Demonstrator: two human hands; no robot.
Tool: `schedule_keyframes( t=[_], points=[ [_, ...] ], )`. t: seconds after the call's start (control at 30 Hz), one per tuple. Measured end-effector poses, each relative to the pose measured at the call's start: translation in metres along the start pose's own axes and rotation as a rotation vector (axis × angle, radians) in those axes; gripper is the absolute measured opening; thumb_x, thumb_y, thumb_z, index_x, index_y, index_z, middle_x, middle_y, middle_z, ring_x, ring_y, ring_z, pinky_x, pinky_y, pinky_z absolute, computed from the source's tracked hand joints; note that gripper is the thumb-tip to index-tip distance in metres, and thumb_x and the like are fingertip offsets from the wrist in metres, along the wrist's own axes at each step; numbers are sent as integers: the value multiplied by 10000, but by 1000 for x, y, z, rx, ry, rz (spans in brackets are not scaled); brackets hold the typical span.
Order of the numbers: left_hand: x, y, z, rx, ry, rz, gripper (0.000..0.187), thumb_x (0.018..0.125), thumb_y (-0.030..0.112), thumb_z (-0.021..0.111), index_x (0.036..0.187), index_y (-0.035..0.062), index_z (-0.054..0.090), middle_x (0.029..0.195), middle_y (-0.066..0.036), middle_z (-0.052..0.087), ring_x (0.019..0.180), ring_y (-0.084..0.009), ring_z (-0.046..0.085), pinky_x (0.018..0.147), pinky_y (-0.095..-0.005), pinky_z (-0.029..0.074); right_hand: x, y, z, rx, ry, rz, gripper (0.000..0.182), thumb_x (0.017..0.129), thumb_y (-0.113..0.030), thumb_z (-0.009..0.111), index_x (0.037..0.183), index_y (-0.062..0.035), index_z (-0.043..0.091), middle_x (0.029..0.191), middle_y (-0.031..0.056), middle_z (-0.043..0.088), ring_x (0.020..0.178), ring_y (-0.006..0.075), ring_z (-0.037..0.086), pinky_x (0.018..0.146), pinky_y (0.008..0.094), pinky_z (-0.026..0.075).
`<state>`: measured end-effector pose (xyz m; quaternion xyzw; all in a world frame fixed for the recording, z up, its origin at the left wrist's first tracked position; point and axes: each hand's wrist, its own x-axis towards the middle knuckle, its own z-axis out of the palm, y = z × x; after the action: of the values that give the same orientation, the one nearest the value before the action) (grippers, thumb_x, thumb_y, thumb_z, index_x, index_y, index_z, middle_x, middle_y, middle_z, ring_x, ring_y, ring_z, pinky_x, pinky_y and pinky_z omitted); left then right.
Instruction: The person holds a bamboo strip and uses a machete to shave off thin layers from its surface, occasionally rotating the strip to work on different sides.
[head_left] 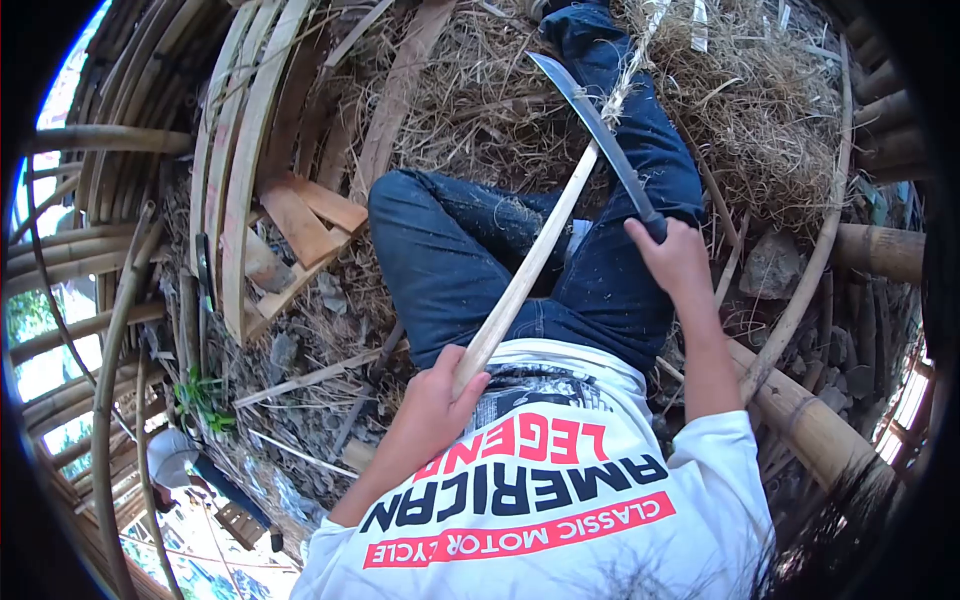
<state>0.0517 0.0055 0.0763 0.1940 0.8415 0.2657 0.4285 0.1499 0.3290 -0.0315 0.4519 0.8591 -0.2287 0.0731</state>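
My left hand (436,405) is closed around the near end of a long pale bamboo strip (540,248), close to my waist. The strip slants up and away over my lap, and its far part is frayed into shavings (618,100) above my outstretched leg. In my right hand (672,258) is the dark handle of a machete (600,128), gripped near my right thigh. Its long, slightly curved blade points up and to the left, crossing the strip just where the fraying begins.
Dry fibre and shavings (760,170) cover the ground around my legs. Sawn planks (235,170) and short wood blocks (305,215) lie to the left. Thick bamboo poles (800,410) are at the right, with a stone (772,268) nearby. Another person (175,458) is at the lower left.
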Motion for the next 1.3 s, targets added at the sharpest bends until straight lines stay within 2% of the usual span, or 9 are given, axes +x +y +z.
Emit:
schedule_keyframes(
  t=[0.1, 0.23, 0.6, 0.73, 0.93, 1.0, 1.17, 1.23, 1.3],
  points=[
    [3, 2, -3, -136, -2, -11, 271, 909, 167, 670, 1084, -5, 556, 785, -95, 628, 712, -141, 560, 664, -295, 465, -27, -16, 8, 176, 71, -38, 501, 754, -486, 742, 836, 2, 663, 800, 260, 679, 798, 415, 678, 736, 486, 543],
    [14, 8, -15, -255, -65, -100, 285, 882, 117, 701, 1102, -2, 565, 818, -1, 593, 718, -32, 513, 624, -200, 407, -52, -19, 20, 275, 39, -95, 326, 748, -279, 741, 893, -6, 640, 761, 256, 668, 752, 435, 664, 713, 498, 544],
    [32, -2, -21, -346, -76, 47, 333, 893, 90, 665, 1189, 6, 539, 755, 58, 538, 584, 9, 421, 481, -184, 301, -111, -48, 10, 592, -143, -387, 315, 719, -152, 765, 946, -2, 606, 771, 214, 658, 749, 404, 668, 688, 445, 538],
    [31, -10, -18, -147, 56, 193, 306, 905, 104, 661, 1161, -18, 545, 784, 30, 572, 650, -51, 480, 569, -224, 396, -93, -34, 5, 571, 84, -494, 343, 759, -226, 767, 1003, -12, 657, 849, 188, 684, 790, 366, 680, 707, 414, 540],
    [27, 16, -22, -31, 85, 45, 275, 919, 151, 660, 1114, -23, 574, 776, -57, 602, 694, -89, 509, 622, -259, 431, -88, -37, -8, 688, -101, -298, 364, 842, -309, 724, 892, 43, 644, 662, 237, 629, 633, 398, 653, 573, 413, 500],
    [30, 10, -23, -4, 110, 74, 273, 920, 158, 660, 1108, -22, 577, 776, -69, 604, 693, -92, 510, 619, -266, 432, -97, -41, -21, 630, -374, -307, 383, 847, -329, 715, 875, 45, 639, 670, 235, 631, 635, 388, 658, 573, 414, 498],
    [27, 5, -25, 7, 111, 77, 301, 896, 172, 692, 1104, -17, 585, 791, -84, 613, 711, -107, 529, 639, -278, 451, -75, -34, -22, 660, -286, -263, 384, 862, -342, 702, 837, 37, 642, 655, 205, 630, 626, 353, 656, 578, 393, 481],
    [27, 11, -22, 14, 74, 80, 397, 872, 245, 722, 1135, -2, 557, 784, -209, 663, 692, -274, 679, 629, -371, 512, -63, -31, -10, 681, -224, -243, 352, 879, -304, 690, 817, 37, 628, 627, 185, 612, 559, 282, 616, 546, 380, 456],
    [31, 11, -24, 5, 79, 69, 416, 833, 215, 758, 1127, -13, 571, 812, -153, 649, 731, -198, 620, 665, -326, 494, -64, -37, -9, 711, -235, -241, 346, 886, -296, 685, 818, 38, 623, 615, 179, 605, 541, 249, 602, 534, 379, 449]
  ],
)
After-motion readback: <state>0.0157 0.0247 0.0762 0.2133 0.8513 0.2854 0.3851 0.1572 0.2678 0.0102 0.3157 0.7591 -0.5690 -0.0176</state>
